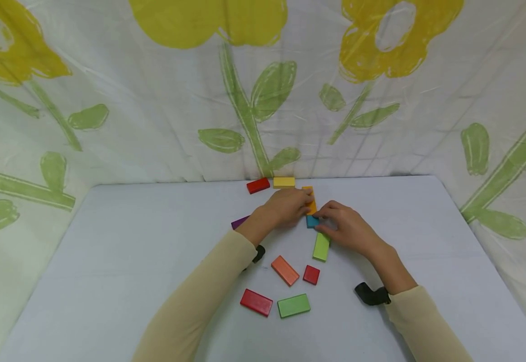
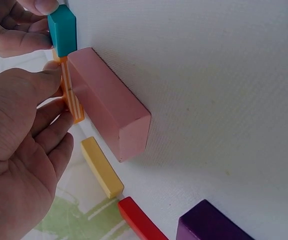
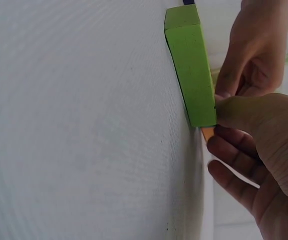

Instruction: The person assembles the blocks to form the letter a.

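Note:
My left hand [image 1: 286, 206] pinches an orange block [image 1: 312, 203] near the back edge of the table. In the left wrist view, its thumb and fingers lie along the block's striped side. My right hand [image 1: 351, 229] holds a small teal block [image 1: 312, 221] between thumb and fingers, at the orange block's near end. A light green block [image 1: 321, 247] lies just in front of the right hand and fills the middle of the right wrist view. Beside the orange block, a pink block [image 2: 108, 107] appears in the left wrist view; the left hand hides it from the head view.
Along the back edge lie a red block [image 1: 258, 185] and a yellow block [image 1: 284, 182]. A purple block [image 1: 239, 222] sits partly behind my left wrist. Nearer are an orange-red block [image 1: 285, 270], a red cube [image 1: 311, 274], a crimson block [image 1: 256, 302] and a green block [image 1: 293, 305].

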